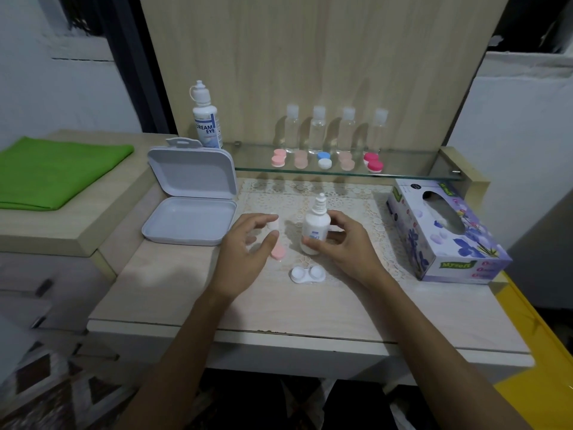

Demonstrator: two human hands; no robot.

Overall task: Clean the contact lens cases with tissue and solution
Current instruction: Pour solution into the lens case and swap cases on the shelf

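The right hand [336, 240] has its grip curled round a small white plastic solution bottle [313, 229], thumb at its base and fingers behind its smooth, cylindrical body; the bottle stands upright with a ribbed nozzle cap. The left hand [248, 243] hovers with its fingers loosely bent and its grip holding nothing, over a pink round cap [278, 252] and a small white piece [274, 225] that I cannot identify. Just in front of the bottle, toward the near edge of the surface [186, 293], lies an uncapped white contact lens case [307, 274], two shallow round wells joined side by side. All of this sits on a pale lace-patterned mat [356, 200].

At the left edge of the surface a white, rounded, hinged plastic box [190, 209] lies open. At the right edge stands a glossy cardboard tissue box [446, 231] with purple flowers printed on it. Along the back, a glass shelf [403, 173] carries a row of capped lens cases [324, 159] in pink, peach, blue-and-white and magenta, four clear bottles [317, 130] and a larger solution bottle [207, 119]. A folded green cloth [55, 175] lies on a raised wooden step at far left.
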